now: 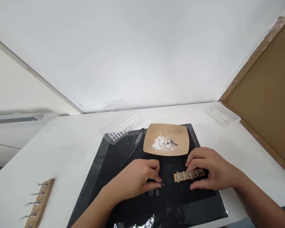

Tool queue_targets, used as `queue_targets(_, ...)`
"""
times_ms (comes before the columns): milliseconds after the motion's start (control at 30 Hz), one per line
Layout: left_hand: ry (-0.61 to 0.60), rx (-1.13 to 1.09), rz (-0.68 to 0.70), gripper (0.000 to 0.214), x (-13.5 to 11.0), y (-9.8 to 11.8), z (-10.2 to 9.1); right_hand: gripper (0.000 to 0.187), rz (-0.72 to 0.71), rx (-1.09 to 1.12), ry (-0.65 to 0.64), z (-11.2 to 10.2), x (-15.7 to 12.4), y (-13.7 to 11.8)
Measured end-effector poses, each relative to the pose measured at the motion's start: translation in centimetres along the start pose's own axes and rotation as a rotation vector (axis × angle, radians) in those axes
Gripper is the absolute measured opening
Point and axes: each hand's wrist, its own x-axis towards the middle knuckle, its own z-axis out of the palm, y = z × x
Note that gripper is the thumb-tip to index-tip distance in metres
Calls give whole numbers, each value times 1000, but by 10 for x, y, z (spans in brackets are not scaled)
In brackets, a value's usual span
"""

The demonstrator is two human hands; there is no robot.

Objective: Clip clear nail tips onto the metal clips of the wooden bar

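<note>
My left hand is closed in a pinch over the black mat, with the end of a small translucent nail tip showing at its fingertips. Just below those fingers lie two more clear nail tips on the mat. My right hand curls around the right part of a wooden clip strip, fingers on its far side and thumb on the near side. Clear tips stand in the strip's metal clips. Behind both hands sits a brown paper tray holding white scraps and bits.
A black curved nail file lies left of the tray. Behind it, a clear box contains rows of pale tips. A second wooden clip strip lies at front left. Far right are a translucent container and a cardboard wall.
</note>
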Motion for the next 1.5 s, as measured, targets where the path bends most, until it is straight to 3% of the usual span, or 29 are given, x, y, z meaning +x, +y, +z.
queue_targets(200,106,-62,61,13,-1,5,-3,22,-24,-77,88,-3,0,-1)
queue_targets(433,547,-235,103,12,9,13,-2,6,-72,-92,295,4,4,0)
queue_targets(567,700,-346,96,11,16,12,12,2,-38,102,324,12,14,-15)
queue_targets(700,743,-513,21,14,18,11,23,8,104,279,292,18,30,-35)
queue_targets(867,811,-583,-45,20,17,13,23,30,232,412,261,19,58,-41)
queue_targets(1100,909,-430,-35,21,16,9,22,32,254,426,260,26,92,-32)
queue_targets(1233,1065,-155,12,15,17,8,25,34,200,446,271,29,101,-26)
queue_targets(1333,1096,28,40,12,17,8,24,30,114,381,257,19,108,-22)
queue_targets(1400,1089,158,-40,12,16,5,20,28,76,342,271,8,114,-20)
queue_targets(1500,1113,378,-283,14,11,-4,10,26,168,365,287,-8,121,-21)
